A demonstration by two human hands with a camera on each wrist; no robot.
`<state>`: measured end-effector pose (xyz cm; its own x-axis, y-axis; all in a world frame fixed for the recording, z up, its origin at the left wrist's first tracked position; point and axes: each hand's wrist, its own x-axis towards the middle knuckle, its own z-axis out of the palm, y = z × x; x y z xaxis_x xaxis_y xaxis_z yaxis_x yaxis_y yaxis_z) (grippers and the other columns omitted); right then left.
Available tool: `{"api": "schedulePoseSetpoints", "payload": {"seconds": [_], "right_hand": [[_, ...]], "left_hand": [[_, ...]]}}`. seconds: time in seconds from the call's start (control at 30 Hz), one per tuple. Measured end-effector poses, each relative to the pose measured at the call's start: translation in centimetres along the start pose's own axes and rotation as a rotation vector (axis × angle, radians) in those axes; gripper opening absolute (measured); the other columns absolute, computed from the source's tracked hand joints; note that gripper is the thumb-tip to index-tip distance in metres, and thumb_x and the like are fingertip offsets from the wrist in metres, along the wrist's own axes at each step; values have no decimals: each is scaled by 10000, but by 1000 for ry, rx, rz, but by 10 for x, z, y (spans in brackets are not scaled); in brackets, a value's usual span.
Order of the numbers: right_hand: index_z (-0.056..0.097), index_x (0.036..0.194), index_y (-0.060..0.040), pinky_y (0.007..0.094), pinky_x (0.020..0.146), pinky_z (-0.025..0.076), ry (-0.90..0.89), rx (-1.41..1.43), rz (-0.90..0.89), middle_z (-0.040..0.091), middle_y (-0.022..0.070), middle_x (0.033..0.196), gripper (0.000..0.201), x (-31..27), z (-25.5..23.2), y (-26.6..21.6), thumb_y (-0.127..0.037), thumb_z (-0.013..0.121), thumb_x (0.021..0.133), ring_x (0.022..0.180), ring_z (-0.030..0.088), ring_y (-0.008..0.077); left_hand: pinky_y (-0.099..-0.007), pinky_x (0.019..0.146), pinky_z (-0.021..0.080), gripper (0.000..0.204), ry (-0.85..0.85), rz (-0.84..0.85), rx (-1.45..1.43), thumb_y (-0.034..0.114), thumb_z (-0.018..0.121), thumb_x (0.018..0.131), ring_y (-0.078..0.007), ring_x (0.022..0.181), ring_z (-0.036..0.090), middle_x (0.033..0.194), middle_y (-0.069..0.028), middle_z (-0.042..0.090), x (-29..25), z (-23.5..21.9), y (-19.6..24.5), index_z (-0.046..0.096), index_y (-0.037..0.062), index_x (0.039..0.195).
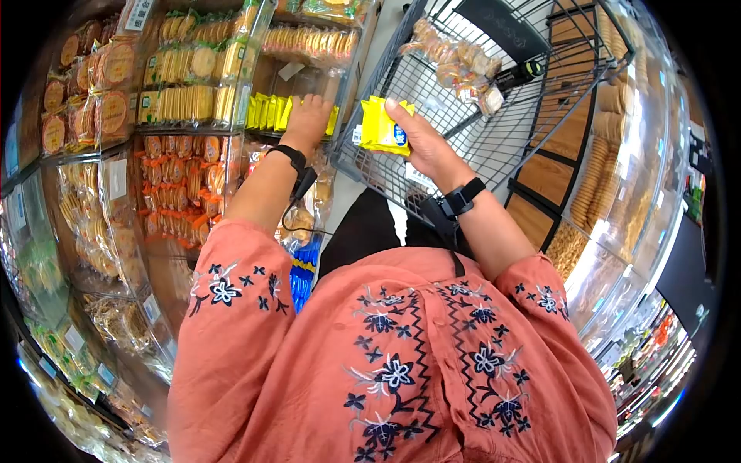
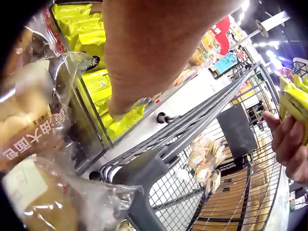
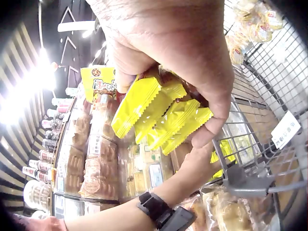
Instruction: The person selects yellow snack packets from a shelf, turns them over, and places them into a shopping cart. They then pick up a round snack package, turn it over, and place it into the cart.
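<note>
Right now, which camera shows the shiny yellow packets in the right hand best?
The right wrist view: the shiny yellow plastic packets in the right hand sit mid-picture, large, zigzag edges clear. The head view shows them smaller, with a blue patch; the left wrist view shows them cut off at its edge.

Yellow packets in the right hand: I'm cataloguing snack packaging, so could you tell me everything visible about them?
The yellow packets look like several small sachets of glossy plastic film, bunched side by side, with zigzag-cut ends. One face carries a blue-and-white patch whose wording I can't read. The right hand grips the bunch between thumb and fingers; in the head view it appears over the left side of the wire cart. The contents are hidden.
</note>
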<state>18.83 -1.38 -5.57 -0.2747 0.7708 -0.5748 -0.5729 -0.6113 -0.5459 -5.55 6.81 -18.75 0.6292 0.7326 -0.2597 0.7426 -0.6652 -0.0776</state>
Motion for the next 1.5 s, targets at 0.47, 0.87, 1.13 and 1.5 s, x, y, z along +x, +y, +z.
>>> {"api": "schedulePoseSetpoints", "payload": {"seconds": [0.47, 0.87, 1.13, 1.5], "right_hand": [[603, 1143, -27, 289, 715, 583, -50, -51, 20, 707, 56, 998, 470, 34, 23, 7, -456, 644, 954, 830, 697, 125], [546, 1131, 35, 278, 719, 543, 33, -64, -29, 681, 75, 961, 579, 119, 51, 59, -460, 732, 893, 835, 666, 124], [414, 1270, 105, 310, 838, 521, 189, -260, 30, 625, 141, 1102, 812, 149, 52, 85, -520, 738, 864, 981, 625, 179], [564, 1193, 73, 360, 834, 494, 252, -345, 96, 673, 116, 1038, 667, 187, 41, 129, -516, 681, 903, 940, 627, 172]], "left_hand": [[-531, 1052, 357, 296, 116, -136, -43, 99, 571, 859, -317, 1234, 511, 1138, -102, 602, -8, -8, -26, 548, 107, 1154], [-473, 1082, 378, 304, 195, -122, -222, 84, 543, 891, -330, 1282, 488, 1226, -117, 588, -25, -14, -51, 566, 93, 1194], [-436, 1086, 393, 438, 244, -222, -330, 33, 612, 831, -348, 1294, 483, 1308, -143, 555, -29, -5, -59, 543, 75, 1262], [-443, 1088, 404, 439, 230, -209, -427, 21, 586, 839, -387, 1287, 487, 1334, -181, 544, -35, -10, -73, 542, 35, 1275]]}}
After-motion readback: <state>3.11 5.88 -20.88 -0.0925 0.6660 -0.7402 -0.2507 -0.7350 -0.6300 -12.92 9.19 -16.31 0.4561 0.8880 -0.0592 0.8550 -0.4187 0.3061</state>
